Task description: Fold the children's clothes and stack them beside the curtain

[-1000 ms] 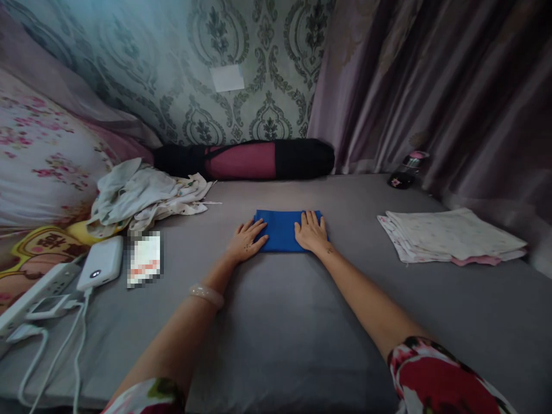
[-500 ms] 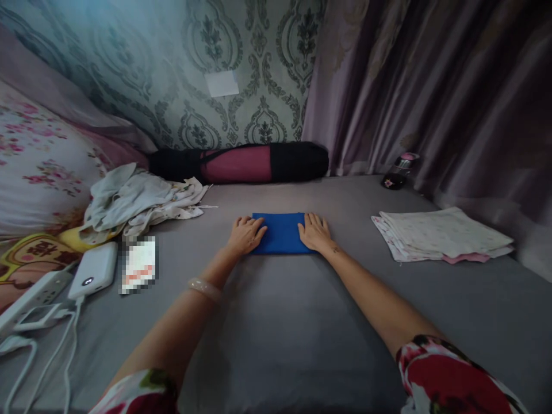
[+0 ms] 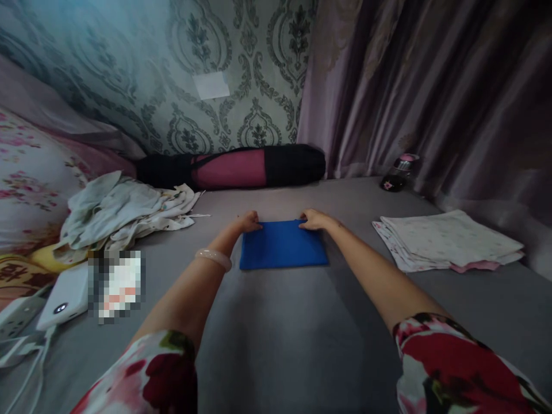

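Observation:
A folded blue cloth (image 3: 283, 246) lies flat on the grey bed sheet (image 3: 276, 339), a neat rectangle in front of me. At its far left corner my left hand (image 3: 249, 221) pinches the edge, thumb on top and fingers behind. My right hand (image 3: 314, 219) grips the far edge near the right corner in the same way. The fingertips of both hands are partly hidden behind the cloth's far edge. A pale bangle (image 3: 214, 258) circles my left wrist.
On the right lies a stack of folded pale cloths (image 3: 448, 238); behind it stands a dark bottle (image 3: 397, 172). A black and maroon roll bag (image 3: 233, 168) lies along the wall. To the left are crumpled cloth (image 3: 125, 201), a white power bank (image 3: 66, 296) and cables.
My hands have gone from lying flat on the cloth's sides to pinching its far corners. More of the blue cloth's top shows. The view has shifted slightly.

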Demonstrator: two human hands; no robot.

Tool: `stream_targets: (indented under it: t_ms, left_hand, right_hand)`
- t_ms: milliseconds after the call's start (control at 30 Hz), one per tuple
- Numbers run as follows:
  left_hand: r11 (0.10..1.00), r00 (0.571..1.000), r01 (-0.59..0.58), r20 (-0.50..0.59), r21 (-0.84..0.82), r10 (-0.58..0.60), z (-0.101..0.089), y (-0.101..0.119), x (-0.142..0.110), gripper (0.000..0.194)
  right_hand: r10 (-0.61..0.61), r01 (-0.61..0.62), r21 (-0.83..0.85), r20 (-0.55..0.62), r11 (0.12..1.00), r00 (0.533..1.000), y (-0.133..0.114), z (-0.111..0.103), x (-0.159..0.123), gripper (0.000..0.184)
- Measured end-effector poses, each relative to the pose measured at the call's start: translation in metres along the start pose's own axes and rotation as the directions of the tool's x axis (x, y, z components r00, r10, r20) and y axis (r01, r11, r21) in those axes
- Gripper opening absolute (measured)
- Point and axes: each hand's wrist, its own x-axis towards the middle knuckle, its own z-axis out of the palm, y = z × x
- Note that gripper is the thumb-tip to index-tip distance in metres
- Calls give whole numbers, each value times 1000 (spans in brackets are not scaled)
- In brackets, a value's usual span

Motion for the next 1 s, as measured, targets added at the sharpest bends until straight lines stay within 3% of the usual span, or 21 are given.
stream_targets:
  t_ms: [200,300,467,533,700,900,1000]
  left_hand:
    - [995,992,43,120,-92,-32,-4,-4,9,21]
    - [988,988,62,147,-138,-41,-3,-4,6,18]
    - [976,995,43,97,-213,-22,-9,-5,-6,22]
    - [960,995,13,100,-278,15,-16,-6,-13,26]
    - [920,989,-44,111,-389,94,-43,0,-36,37]
    - [922,960,-133,185,-363,212,-80,12,-57,30]
    - [918,960,-216,101,-334,263,-97,16,-63,28]
  right_hand:
    - [-21,15,37,184,999,983,0,-7,20,32]
    - [-17,8,50,197,999,980,0,-8,20,27]
    - [-50,36,76,178,996,983,2,-14,7,22]
    - [-61,48,78,172,996,983,3,-21,-2,24]
    - [-169,147,188,107,971,980,4,-46,-30,51]
    - [-315,277,243,132,930,940,9,-78,-56,30]
    - [-332,306,262,61,915,941,9,-92,-64,24]
